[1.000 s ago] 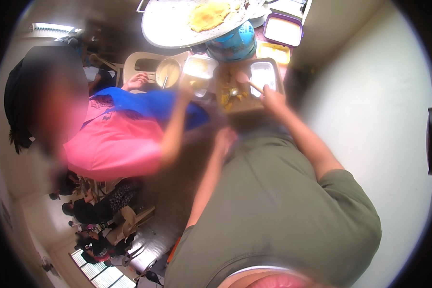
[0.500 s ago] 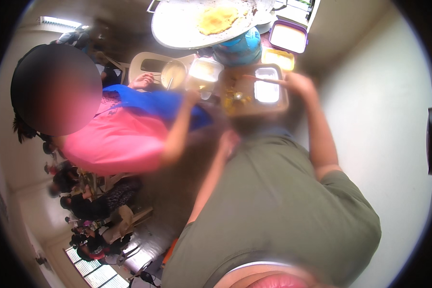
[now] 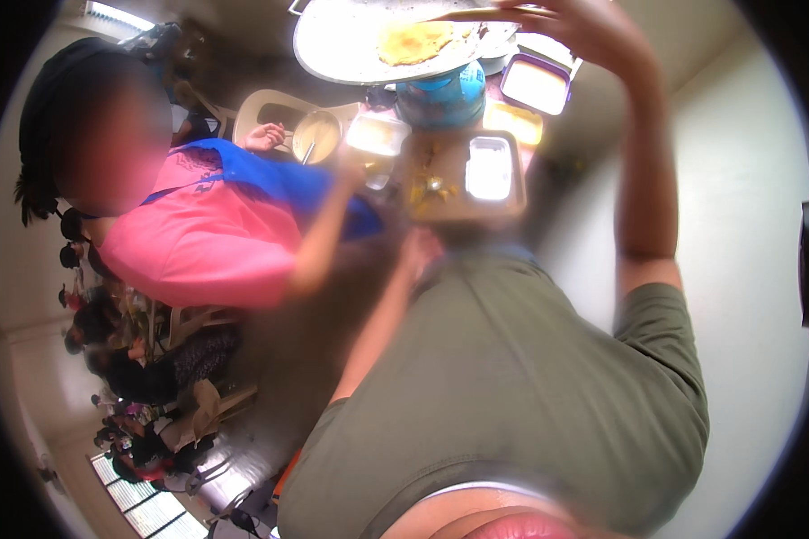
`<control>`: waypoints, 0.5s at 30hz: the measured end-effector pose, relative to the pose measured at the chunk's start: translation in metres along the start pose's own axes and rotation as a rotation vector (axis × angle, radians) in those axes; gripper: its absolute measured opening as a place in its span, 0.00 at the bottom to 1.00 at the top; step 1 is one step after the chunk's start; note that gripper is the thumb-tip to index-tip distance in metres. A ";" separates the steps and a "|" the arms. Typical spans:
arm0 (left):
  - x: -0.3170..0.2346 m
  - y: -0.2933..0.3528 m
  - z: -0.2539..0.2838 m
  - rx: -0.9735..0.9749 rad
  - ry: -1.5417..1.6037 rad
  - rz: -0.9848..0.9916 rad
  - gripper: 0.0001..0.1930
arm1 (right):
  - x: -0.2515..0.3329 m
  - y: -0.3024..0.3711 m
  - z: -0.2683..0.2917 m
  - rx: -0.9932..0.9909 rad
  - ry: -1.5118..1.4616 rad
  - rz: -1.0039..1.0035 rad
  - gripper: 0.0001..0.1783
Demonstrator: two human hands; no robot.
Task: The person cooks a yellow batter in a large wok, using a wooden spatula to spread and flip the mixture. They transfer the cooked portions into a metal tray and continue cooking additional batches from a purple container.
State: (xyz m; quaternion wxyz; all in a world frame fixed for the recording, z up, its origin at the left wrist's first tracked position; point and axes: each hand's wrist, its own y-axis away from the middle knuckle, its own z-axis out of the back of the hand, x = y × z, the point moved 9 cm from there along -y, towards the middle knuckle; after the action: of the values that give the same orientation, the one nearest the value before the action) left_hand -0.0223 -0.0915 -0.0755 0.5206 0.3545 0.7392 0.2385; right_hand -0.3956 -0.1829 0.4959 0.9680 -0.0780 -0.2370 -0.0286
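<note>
1. Olive-green tee [image 3: 503,386], kinda creased near the right armpit
2. Short sleeves [image 3: 658,328], same olive
3. Thin white edging [image 3: 484,487] peeking inside the round collar [image 3: 476,469]
4. Blurry blue fabric [image 3: 512,256] at the waist

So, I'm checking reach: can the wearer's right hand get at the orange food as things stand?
Probably yes: the right hand is beside the pan, its utensil reaches over toward the food, and nothing visible blocks the way.
</note>
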 end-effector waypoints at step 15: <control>0.047 0.022 0.054 -0.108 0.122 0.034 0.31 | 0.001 -0.156 -0.185 0.198 0.680 0.267 0.16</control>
State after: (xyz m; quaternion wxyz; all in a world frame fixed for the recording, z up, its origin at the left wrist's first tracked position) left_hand 0.0251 -0.0422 -0.1066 0.4887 0.3235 0.7494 0.3080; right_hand -0.3249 -0.3669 0.3561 0.9894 -0.0004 0.1086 0.0966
